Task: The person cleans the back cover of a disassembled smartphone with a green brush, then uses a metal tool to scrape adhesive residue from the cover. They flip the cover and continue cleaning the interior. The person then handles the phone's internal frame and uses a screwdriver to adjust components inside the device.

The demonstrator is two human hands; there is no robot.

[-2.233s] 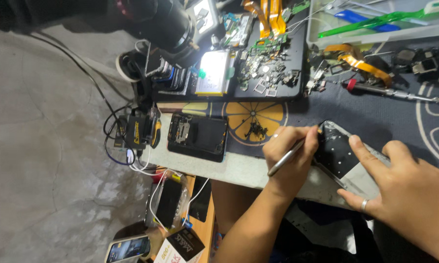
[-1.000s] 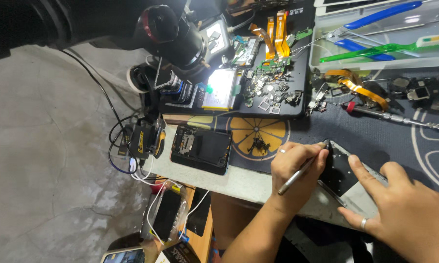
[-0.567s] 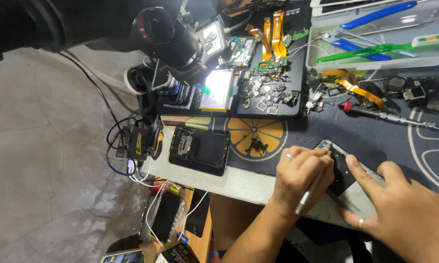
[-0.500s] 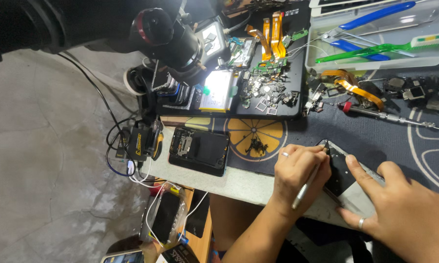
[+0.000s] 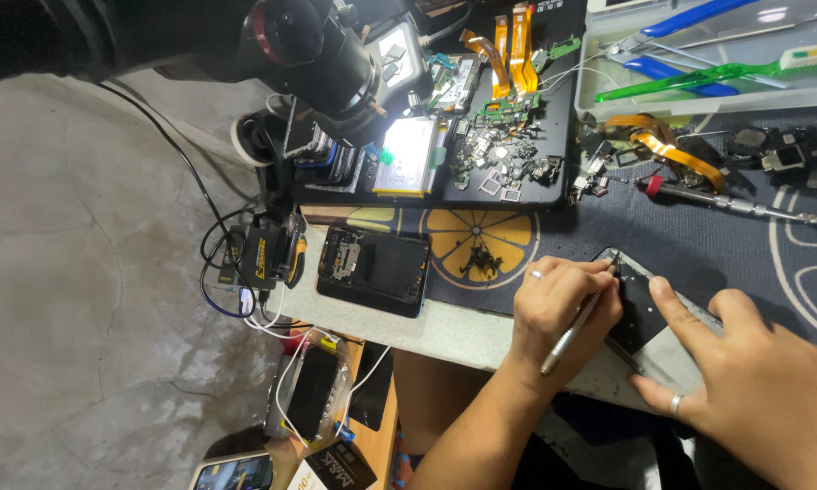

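My left hand (image 5: 558, 313) grips a thin metal tool (image 5: 573, 325) like a pen, its tip touching the top corner of an opened phone (image 5: 640, 313) that lies on the dark work mat (image 5: 744, 245). My right hand (image 5: 744, 386) steadies that phone, with the thumb pressed on its dark inner face and the fingers curled round its near edge. Each hand wears a ring. A second opened phone (image 5: 372, 268) lies apart to the left, at the table's corner.
A microscope (image 5: 322, 50) hangs over a black tray (image 5: 553, 195) with a lit white panel (image 5: 406, 156), small parts and orange flex cables. A clear box (image 5: 594, 104) holds tweezers and a green brush. A screwdriver (image 5: 735, 204) lies on the mat. Cables and phones hang beside the table.
My left hand has turned the tool from lying flatter to more upright and brought its tip to the phone's top corner. My right hand has kept its hold on the phone.
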